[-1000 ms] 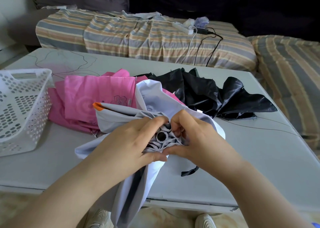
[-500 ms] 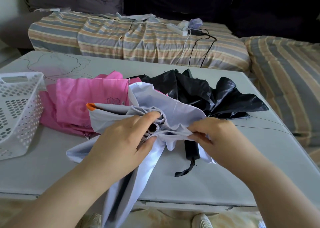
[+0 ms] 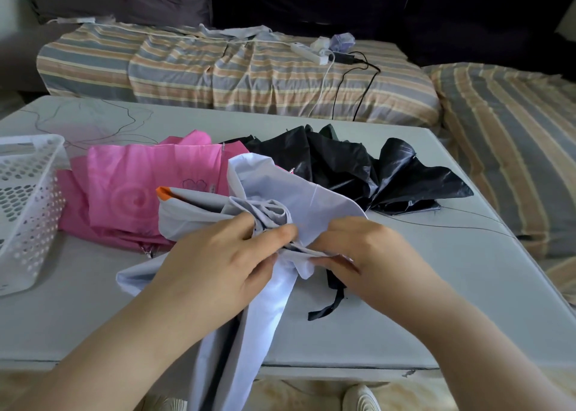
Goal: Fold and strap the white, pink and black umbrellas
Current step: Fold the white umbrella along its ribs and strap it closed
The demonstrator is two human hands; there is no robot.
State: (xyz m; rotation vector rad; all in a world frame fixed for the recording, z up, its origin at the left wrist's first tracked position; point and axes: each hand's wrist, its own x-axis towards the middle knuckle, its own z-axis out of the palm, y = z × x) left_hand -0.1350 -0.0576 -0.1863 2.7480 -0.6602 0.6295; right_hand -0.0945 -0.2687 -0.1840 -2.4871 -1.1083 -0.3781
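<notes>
Both hands work the white umbrella (image 3: 280, 192) at the near middle of the grey table (image 3: 436, 301). Left hand (image 3: 218, 261) – fingers curled, thumb and forefinger closed on the bunched canopy folds at the centre. Right hand (image 3: 371, 254) – fingers bent inward, pinching a pleat of the same white fabric just beside the left thumb; the two hands nearly touch. One white panel hangs over the near table edge; another lies spread toward the far right. An orange tip (image 3: 164, 193) shows at the fabric's left end.

Black strap (image 3: 330, 304) trails out from under the right hand onto the table – what it is attached to cannot be told.

Pink umbrella (image 3: 131, 192) lies loose and unfolded on the left, partly under the white one. Black umbrella (image 3: 358, 167) lies crumpled behind, far right of centre, touching the white canopy.

White perforated basket (image 3: 28, 205) stands at the left table edge, just beside the pink fabric. Striped cushions (image 3: 237, 74) lie behind the table
</notes>
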